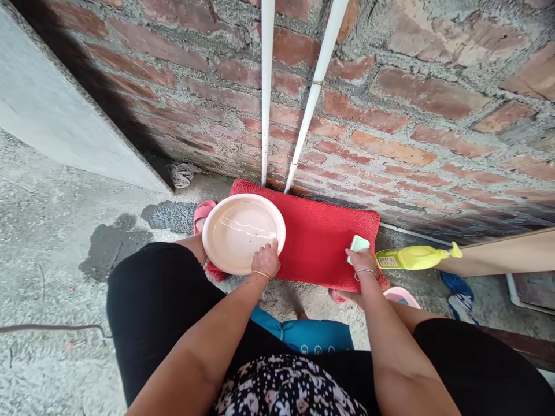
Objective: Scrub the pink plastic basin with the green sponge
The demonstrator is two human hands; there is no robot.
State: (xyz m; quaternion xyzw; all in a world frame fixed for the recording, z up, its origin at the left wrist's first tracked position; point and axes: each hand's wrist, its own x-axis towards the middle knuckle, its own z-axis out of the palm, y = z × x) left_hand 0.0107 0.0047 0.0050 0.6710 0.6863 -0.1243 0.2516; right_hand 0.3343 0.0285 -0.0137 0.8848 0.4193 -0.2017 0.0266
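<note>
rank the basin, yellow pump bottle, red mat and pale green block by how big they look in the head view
1. red mat, though partly covered
2. basin
3. yellow pump bottle, long but narrow
4. pale green block, partly hidden by the right hand

Probably a home's washing corner, basin of water (207,234) at the left hand (266,260), yellow pump bottle (414,257) and slippers (463,306) right of the right hand (363,260), damp-patched concrete floor (43,231) left of both, brick wall (407,89) and white pipes (266,92) beyond.

Pale green block (359,243) in right fingers (362,257)
</note>
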